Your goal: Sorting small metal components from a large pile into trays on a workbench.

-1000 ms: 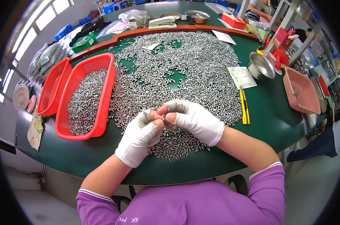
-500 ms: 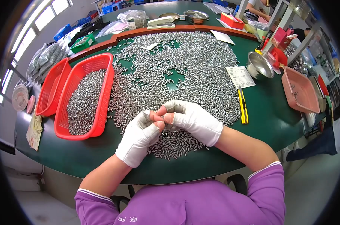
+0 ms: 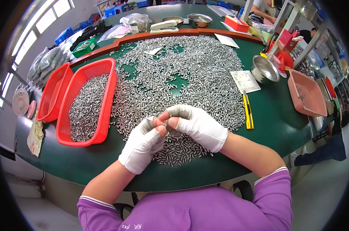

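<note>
A wide spread of small silver, bullet-shaped metal pieces (image 3: 205, 73) covers the green table. Over its near part my left hand (image 3: 143, 144) and my right hand (image 3: 197, 125) meet, both in white fingerless gloves. Thumbs and forefingers are pinched together, tip to tip. Something tiny and greyish seems to sit between the fingertips, but the fingers mostly hide it. Below my hands lies a smaller patch of the same metal pieces. To the left stands a red plastic basket (image 3: 109, 104), partly filled with these pieces.
Beside it is a second red basket (image 3: 53, 96). Right of the spread lie a yellow utility knife (image 3: 248, 111), a printed paper slip (image 3: 245, 81), a steel bowl (image 3: 266, 69) and a pink tray (image 3: 307, 94). A reddish wooden rail (image 3: 118, 40) borders the far side. Another person works at the far right.
The whole view has shifted slightly. My left fingertips have moved a little to the left, and a narrow gap now shows between the two thumbs. Both hands remain pinched.
</note>
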